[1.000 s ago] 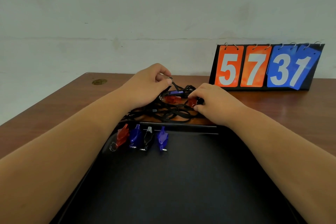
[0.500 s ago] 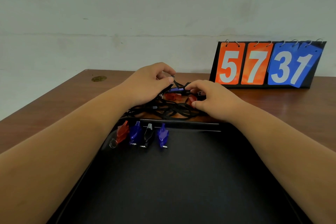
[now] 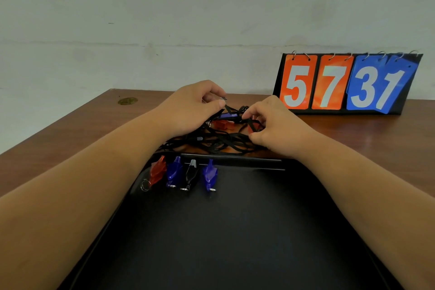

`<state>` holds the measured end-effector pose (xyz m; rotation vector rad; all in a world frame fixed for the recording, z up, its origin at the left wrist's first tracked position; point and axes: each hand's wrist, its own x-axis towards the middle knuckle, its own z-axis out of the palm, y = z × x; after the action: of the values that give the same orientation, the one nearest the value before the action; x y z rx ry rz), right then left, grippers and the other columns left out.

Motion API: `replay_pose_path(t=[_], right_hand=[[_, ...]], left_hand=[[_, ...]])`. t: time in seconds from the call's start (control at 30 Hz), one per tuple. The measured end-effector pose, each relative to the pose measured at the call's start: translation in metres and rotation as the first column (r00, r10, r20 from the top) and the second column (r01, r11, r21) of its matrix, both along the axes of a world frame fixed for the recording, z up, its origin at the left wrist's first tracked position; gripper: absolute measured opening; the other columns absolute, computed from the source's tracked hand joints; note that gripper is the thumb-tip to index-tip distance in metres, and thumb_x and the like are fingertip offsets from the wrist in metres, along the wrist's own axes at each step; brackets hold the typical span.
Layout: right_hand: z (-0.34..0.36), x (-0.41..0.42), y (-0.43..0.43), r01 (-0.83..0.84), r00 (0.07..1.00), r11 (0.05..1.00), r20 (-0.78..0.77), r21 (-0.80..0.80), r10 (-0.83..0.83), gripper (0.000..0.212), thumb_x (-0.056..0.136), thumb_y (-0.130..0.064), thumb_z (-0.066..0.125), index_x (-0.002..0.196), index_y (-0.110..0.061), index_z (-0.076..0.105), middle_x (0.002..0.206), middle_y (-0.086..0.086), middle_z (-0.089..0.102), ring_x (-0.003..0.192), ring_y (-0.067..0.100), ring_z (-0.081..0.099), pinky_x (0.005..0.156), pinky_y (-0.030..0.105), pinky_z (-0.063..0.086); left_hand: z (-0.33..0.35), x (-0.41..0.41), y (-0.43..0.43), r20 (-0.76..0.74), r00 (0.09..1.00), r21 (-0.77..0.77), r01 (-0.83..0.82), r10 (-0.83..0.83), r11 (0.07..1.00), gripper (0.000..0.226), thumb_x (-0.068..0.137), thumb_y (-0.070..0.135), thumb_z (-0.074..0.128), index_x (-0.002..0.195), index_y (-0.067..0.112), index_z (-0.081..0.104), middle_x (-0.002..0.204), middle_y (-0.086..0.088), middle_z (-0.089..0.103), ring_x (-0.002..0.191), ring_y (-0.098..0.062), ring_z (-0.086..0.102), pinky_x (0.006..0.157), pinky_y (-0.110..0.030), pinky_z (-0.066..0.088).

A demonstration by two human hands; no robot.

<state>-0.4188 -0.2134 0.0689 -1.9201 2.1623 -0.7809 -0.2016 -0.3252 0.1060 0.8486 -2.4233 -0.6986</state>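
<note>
The tangle of black lanyards (image 3: 219,142) lay on the bench (image 3: 70,143) just beyond the tray (image 3: 235,231). The cords looked light, limp and snag-prone, best taken strand by strand near a whistle. The left grip (image 3: 190,108) and the right grip (image 3: 275,129) each pinched a cord. Four freed whistles (image 3: 174,170) lay in the tray: one red, two blue, one black.
</note>
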Motion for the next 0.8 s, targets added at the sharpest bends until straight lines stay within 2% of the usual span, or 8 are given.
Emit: replay_pose_path(t=[0.1, 0.2, 0.3, 0.47, 0.53, 0.6, 0.67, 0.8], right_hand=[[0.001, 0.001, 0.001, 0.004, 1.000, 1.000, 0.018, 0.007, -0.004, 0.050, 0.091, -0.020, 0.085, 0.136, -0.031, 0.067, 0.139, -0.003, 0.054, 0.111, 0.014, 0.063, 0.080, 0.015, 0.050], [0.002, 0.004, 0.008, 0.010, 0.999, 1.000, 0.039, 0.029, -0.011, 0.051, 0.095, -0.021, 0.081, 0.139, -0.039, 0.062, 0.130, -0.008, 0.062, 0.111, 0.013, 0.065, 0.087, 0.020, 0.053], [0.003, 0.008, 0.013, -0.009, 1.000, 1.000, 0.013, 0.013, 0.009, 0.052, 0.098, -0.021, 0.077, 0.142, -0.044, 0.059, 0.125, -0.011, 0.063, 0.103, 0.008, 0.065, 0.086, 0.019, 0.054], [0.005, 0.007, 0.013, 0.024, 0.994, 0.996, 0.108, -0.083, -0.015, 0.055, 0.099, -0.034, 0.076, 0.151, -0.035, 0.056, 0.137, -0.012, 0.057, 0.116, 0.005, 0.058, 0.102, 0.026, 0.050], [0.005, 0.008, 0.012, 0.070, 0.990, 0.992, 0.127, -0.108, -0.056, 0.045, 0.108, -0.038, 0.063, 0.152, -0.035, 0.056, 0.140, -0.012, 0.057, 0.114, 0.002, 0.056, 0.095, 0.019, 0.046], [0.005, 0.009, 0.011, 0.109, 0.985, 0.984, 0.147, -0.144, -0.087, 0.037, 0.114, -0.033, 0.053, 0.150, -0.035, 0.059, 0.140, -0.012, 0.060, 0.110, 0.000, 0.058, 0.083, 0.009, 0.043], [0.007, 0.008, 0.013, 0.138, 0.982, 0.972, 0.150, -0.189, -0.110, 0.034, 0.114, -0.026, 0.052, 0.145, -0.035, 0.063, 0.141, -0.012, 0.064, 0.114, -0.002, 0.055, 0.087, 0.008, 0.041], [0.011, 0.008, 0.016, 0.181, 0.974, 0.948, 0.184, -0.260, -0.136, 0.034, 0.112, -0.021, 0.057, 0.142, -0.033, 0.067, 0.136, -0.013, 0.067, 0.110, -0.002, 0.057, 0.092, 0.010, 0.041]], left_hand=[[0.000, 0.001, 0.001, -0.001, 1.000, -0.007, 0.025, -0.025, 1.000, 0.024, 0.109, 0.041, 0.056, 0.132, 0.046, 0.064, 0.114, 0.019, 0.066, 0.105, 0.002, 0.061, 0.087, -0.023, 0.045], [0.000, 0.002, 0.002, -0.011, 0.998, -0.010, 0.059, -0.059, 0.998, 0.021, 0.109, 0.041, 0.058, 0.123, 0.054, 0.067, 0.115, 0.018, 0.068, 0.102, 0.003, 0.061, 0.086, -0.022, 0.044], [0.001, 0.002, 0.003, -0.023, 0.998, -0.002, 0.060, -0.060, 0.998, 0.018, 0.106, 0.042, 0.064, 0.119, 0.053, 0.071, 0.113, 0.018, 0.069, 0.103, 0.004, 0.062, 0.086, -0.020, 0.044], [0.004, 0.001, 0.004, -0.057, 0.997, 0.077, 0.063, -0.058, 0.995, 0.017, 0.098, 0.038, 0.076, 0.113, 0.045, 0.073, 0.106, 0.014, 0.072, 0.091, 0.001, 0.070, 0.075, -0.013, 0.047], [0.006, 0.001, 0.004, -0.060, 0.997, 0.095, 0.061, -0.055, 0.994, 0.019, 0.096, 0.036, 0.079, 0.113, 0.042, 0.073, 0.107, 0.014, 0.072, 0.091, 0.005, 0.071, 0.075, -0.013, 0.048], [0.006, 0.002, 0.004, -0.066, 0.997, 0.089, 0.054, -0.049, 0.995, 0.020, 0.094, 0.037, 0.081, 0.111, 0.042, 0.072, 0.108, 0.015, 0.072, 0.093, 0.008, 0.070, 0.078, -0.015, 0.047], [0.007, 0.003, 0.005, -0.077, 0.996, 0.102, 0.056, -0.048, 0.993, 0.021, 0.092, 0.037, 0.083, 0.110, 0.040, 0.073, 0.108, 0.014, 0.073, 0.094, 0.006, 0.071, 0.077, -0.012, 0.047], [0.008, 0.004, 0.006, -0.111, 0.992, 0.142, 0.083, -0.067, 0.986, 0.022, 0.091, 0.030, 0.085, 0.111, 0.034, 0.075, 0.103, 0.012, 0.077, 0.093, 0.000, 0.075, 0.076, -0.011, 0.054]])
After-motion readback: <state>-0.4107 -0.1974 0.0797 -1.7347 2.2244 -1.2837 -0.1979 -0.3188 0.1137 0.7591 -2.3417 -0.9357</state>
